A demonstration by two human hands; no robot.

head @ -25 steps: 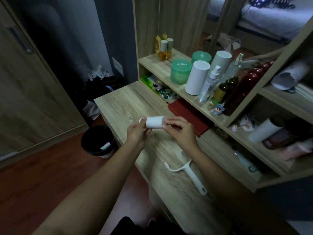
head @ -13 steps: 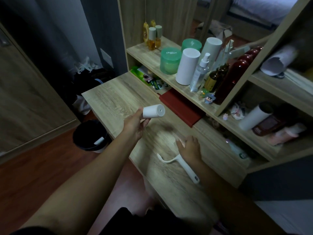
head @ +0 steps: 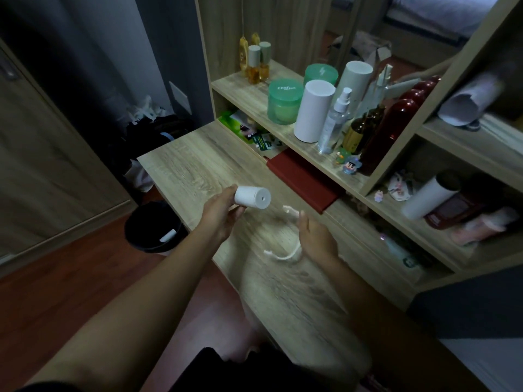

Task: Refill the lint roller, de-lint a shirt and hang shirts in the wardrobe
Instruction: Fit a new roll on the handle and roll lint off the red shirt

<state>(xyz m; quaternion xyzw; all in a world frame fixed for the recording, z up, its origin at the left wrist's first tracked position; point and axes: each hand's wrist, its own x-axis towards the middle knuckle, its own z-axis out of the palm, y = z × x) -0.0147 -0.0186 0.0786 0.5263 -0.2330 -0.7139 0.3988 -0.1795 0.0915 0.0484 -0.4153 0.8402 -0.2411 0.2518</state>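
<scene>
My left hand [head: 223, 213] grips a short white refill roll [head: 252, 196] by one end and holds it above the wooden desk [head: 192, 171], its holed end cap facing right. My right hand [head: 317, 239] holds the white lint roller handle [head: 285, 256] just above the desk. The roller's bare curved frame sticks out to the left of the hand, blurred by motion, and the grip itself is hidden in the hand. A gap separates roll and frame. No shirt is in view.
A dark red book [head: 305, 182] lies at the desk's back edge under a shelf crowded with jars, bottles and a tall white cylinder [head: 312, 111]. A black bin [head: 150, 227] stands on the floor left of the desk. A wardrobe door [head: 42, 154] fills the far left.
My right hand left the refill roll, dropped to the lint roller on the desk and lifted it. My left hand kept the roll and turned its end cap to the right.
</scene>
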